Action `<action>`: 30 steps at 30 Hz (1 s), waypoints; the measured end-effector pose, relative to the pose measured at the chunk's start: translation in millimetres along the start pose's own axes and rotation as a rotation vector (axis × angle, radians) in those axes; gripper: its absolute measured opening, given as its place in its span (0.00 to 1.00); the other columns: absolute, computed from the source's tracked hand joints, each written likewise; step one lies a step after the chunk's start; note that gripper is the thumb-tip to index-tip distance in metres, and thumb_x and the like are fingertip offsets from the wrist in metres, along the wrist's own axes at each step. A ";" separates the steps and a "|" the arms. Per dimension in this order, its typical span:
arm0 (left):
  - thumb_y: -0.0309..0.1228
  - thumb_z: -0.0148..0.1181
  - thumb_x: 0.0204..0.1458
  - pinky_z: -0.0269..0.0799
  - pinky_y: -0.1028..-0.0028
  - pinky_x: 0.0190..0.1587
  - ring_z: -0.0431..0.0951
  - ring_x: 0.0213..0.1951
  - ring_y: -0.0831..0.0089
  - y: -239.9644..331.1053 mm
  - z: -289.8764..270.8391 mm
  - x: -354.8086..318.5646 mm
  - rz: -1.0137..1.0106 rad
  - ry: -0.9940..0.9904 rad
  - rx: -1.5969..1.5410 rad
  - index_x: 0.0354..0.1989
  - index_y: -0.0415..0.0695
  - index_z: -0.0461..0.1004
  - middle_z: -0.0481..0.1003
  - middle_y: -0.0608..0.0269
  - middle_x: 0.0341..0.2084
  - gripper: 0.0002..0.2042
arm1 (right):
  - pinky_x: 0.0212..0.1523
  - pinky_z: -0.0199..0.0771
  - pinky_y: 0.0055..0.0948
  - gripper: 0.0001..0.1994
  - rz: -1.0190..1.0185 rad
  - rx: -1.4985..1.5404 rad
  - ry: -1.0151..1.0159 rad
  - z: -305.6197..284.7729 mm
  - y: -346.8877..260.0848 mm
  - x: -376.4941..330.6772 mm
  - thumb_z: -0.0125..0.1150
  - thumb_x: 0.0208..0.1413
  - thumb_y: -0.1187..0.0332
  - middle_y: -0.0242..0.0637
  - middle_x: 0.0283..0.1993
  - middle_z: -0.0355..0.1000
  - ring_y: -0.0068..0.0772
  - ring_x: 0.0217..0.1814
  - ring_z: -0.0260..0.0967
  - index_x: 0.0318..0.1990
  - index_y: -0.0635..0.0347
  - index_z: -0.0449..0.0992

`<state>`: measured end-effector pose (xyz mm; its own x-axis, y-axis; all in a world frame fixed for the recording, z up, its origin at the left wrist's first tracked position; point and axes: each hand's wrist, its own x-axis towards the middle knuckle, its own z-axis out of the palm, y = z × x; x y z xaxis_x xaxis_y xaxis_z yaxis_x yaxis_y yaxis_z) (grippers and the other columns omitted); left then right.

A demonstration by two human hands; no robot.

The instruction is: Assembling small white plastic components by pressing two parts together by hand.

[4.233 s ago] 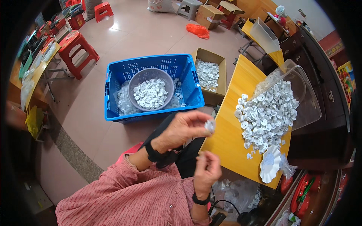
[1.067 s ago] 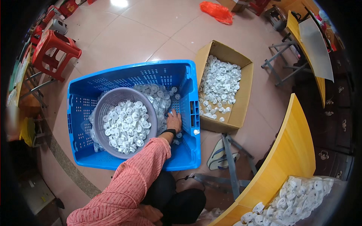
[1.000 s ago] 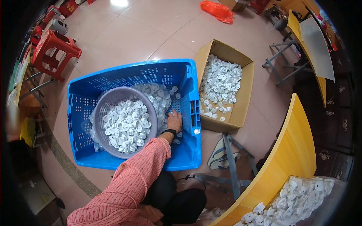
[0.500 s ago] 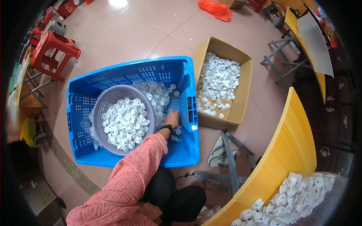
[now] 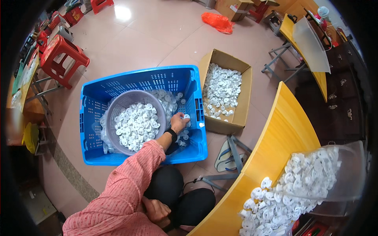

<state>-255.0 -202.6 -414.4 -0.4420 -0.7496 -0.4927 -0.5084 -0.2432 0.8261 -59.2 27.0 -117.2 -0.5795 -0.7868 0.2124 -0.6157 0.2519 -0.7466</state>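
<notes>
One yellow table [image 5: 289,122]: to the person's right, bearing the big white heap at its near end; with so much there, the work looks far from done.
Blue crate [image 5: 196,146]: on the floor ahead, holding a round basket, filled clear bags [image 5: 167,98] and a few loose pieces [image 5: 182,137] on its bottom.
Cardboard box [image 5: 241,114]: just beside the crate, its floor mostly covered with white pieces; this share appears gathered already.
Clear tub [image 5: 350,173]: tilted at the table's end, the heap spilling from it onto the wood.
White heap [image 5: 303,181]: partly in the tub, partly on the bare table; probably the largest share left.
Purple basket [image 5: 130,98]: inside the crate, well stocked, with room below its rim; whether its pieces are finished cannot be told.
Left hand [image 5: 178,123]: reaching into the crate beside the basket, thumb and fingers seemingly pinching one piece.
Right hand [image 5: 156,212]: curled into a loose fist at the lap; its palm is hidden, so I cannot tell whether it holds anything.
White piece [image 5: 187,117]: at the left fingertips, inside the crate near its right wall, not in the basket.
</notes>
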 end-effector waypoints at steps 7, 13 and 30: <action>0.26 0.67 0.53 0.78 0.76 0.35 0.79 0.33 0.76 114.9 -71.1 -95.0 -0.030 -0.510 -0.506 0.44 0.40 0.75 0.77 0.65 0.34 0.12 | 0.22 0.72 0.28 0.16 -0.096 0.011 0.096 8.7 -15.4 -17.7 0.73 0.46 0.62 0.31 0.26 0.69 0.31 0.24 0.73 0.41 0.55 0.78; 0.25 0.64 0.56 0.77 0.73 0.39 0.78 0.38 0.75 185.0 -159.4 -223.1 0.093 -0.855 -0.561 0.46 0.41 0.74 0.77 0.64 0.37 0.11 | 0.25 0.74 0.31 0.13 0.012 0.101 0.024 -0.6 -29.2 -18.5 0.66 0.55 0.69 0.36 0.30 0.71 0.37 0.25 0.72 0.47 0.60 0.76; 0.21 0.65 0.55 0.74 0.74 0.54 0.76 0.49 0.76 167.5 -223.1 -355.6 0.255 -1.089 -0.439 0.52 0.38 0.73 0.76 0.62 0.46 0.16 | 0.59 0.72 0.40 0.26 0.058 -0.095 0.446 -62.8 -84.4 -6.5 0.63 0.58 0.76 0.53 0.64 0.62 0.52 0.62 0.66 0.64 0.67 0.67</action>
<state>-18.1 -114.1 -39.8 -0.9935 0.0557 -0.0993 -0.1138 -0.5112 0.8519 -37.0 46.2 -16.0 -0.7748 -0.4559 0.4380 -0.6097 0.3553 -0.7086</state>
